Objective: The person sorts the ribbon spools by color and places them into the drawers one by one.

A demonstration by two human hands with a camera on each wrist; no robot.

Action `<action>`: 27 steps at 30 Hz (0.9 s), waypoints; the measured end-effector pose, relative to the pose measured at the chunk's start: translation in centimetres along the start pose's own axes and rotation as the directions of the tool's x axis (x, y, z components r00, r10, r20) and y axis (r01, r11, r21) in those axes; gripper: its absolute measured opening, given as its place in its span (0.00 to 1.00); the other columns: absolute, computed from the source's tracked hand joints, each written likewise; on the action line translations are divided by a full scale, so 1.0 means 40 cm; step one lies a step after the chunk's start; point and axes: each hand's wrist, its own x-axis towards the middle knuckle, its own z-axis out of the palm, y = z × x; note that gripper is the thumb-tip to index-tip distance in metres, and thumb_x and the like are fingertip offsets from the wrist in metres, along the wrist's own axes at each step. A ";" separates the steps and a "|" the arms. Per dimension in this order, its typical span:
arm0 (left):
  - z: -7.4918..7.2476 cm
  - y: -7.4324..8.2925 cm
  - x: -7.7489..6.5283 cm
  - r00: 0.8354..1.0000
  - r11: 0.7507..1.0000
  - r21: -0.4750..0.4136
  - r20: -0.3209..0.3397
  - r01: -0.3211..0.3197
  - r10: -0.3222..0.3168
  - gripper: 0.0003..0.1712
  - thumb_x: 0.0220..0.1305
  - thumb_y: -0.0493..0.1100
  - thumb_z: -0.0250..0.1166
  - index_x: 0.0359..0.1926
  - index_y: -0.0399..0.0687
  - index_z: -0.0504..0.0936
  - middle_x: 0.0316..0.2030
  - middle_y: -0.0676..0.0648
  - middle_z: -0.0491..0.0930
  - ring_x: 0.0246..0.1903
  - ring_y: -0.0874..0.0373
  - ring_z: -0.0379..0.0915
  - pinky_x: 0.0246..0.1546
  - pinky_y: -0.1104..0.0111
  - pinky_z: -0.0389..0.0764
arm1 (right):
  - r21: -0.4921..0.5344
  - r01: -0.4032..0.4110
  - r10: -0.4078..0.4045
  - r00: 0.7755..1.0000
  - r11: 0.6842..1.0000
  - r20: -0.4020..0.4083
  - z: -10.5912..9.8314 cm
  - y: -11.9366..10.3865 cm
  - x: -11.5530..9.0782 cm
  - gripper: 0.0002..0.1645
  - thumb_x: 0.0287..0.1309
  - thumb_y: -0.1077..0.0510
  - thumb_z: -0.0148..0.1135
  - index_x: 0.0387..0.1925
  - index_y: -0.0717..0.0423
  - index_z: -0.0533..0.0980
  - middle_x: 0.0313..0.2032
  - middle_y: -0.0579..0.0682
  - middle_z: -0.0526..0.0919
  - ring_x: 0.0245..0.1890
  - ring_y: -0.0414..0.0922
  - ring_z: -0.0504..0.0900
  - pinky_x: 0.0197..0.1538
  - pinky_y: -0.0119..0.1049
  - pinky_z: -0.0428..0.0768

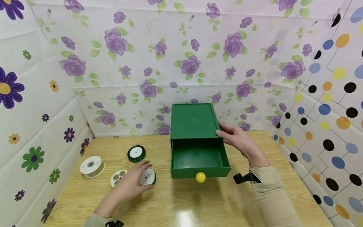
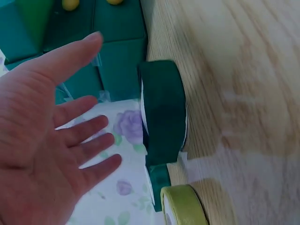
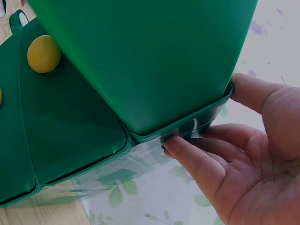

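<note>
Centrally, head view: a green drawer unit [image 1: 194,121] stands on the table [image 1: 249,195], its drawer [image 1: 195,154] pulled out; to its left, the left hand [image 1: 131,182] spreads around a white-faced ribbon spool [image 1: 148,177]. Left wrist view: loose fingers stand apart from the spool, probably light, smooth-wound and best taken by its rim. Right wrist view: the right hand [image 3: 251,154] grips the unit's edge, thumb opposing fingers; the walls look stiff and slick.

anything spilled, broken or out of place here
Nothing stands out as spilled or broken. The drawer juts out of the green cabinet, but it looks simply pulled open. The ribbon spools on the table look neatly wound.
</note>
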 end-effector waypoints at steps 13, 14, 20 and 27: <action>0.008 -0.040 0.006 0.989 0.998 0.040 0.142 0.043 -0.048 0.57 0.54 0.54 0.86 0.77 0.33 0.69 0.74 0.29 0.65 0.74 0.30 0.61 0.67 0.37 0.72 | 0.004 -0.001 0.001 1.000 1.000 -0.002 0.000 0.001 0.001 0.50 0.77 0.40 0.63 0.86 0.50 0.51 0.84 0.60 0.52 0.81 0.61 0.57 0.76 0.59 0.66; 0.009 -0.041 0.007 0.989 0.998 0.047 0.141 0.040 -0.046 0.56 0.54 0.54 0.86 0.76 0.33 0.70 0.73 0.30 0.67 0.73 0.31 0.63 0.66 0.38 0.73 | 0.003 -0.001 0.001 1.000 1.000 -0.002 0.001 0.001 0.001 0.50 0.77 0.40 0.63 0.86 0.50 0.51 0.84 0.60 0.52 0.81 0.61 0.57 0.76 0.59 0.66; 0.013 -0.044 0.014 0.991 0.997 0.072 0.127 0.034 -0.043 0.55 0.53 0.54 0.87 0.74 0.31 0.73 0.69 0.33 0.72 0.68 0.36 0.69 0.64 0.43 0.76 | 0.006 -0.007 0.007 1.000 1.000 -0.005 0.002 -0.001 0.002 0.50 0.77 0.40 0.64 0.86 0.51 0.52 0.84 0.60 0.52 0.81 0.61 0.57 0.76 0.58 0.66; 0.013 -0.045 0.020 0.990 0.994 0.087 0.123 0.062 -0.073 0.54 0.52 0.54 0.87 0.73 0.32 0.74 0.67 0.35 0.73 0.65 0.39 0.72 0.61 0.46 0.79 | 0.006 -0.012 0.012 1.000 1.000 -0.006 0.002 -0.002 0.001 0.50 0.78 0.40 0.63 0.86 0.51 0.51 0.84 0.60 0.51 0.81 0.61 0.57 0.76 0.58 0.66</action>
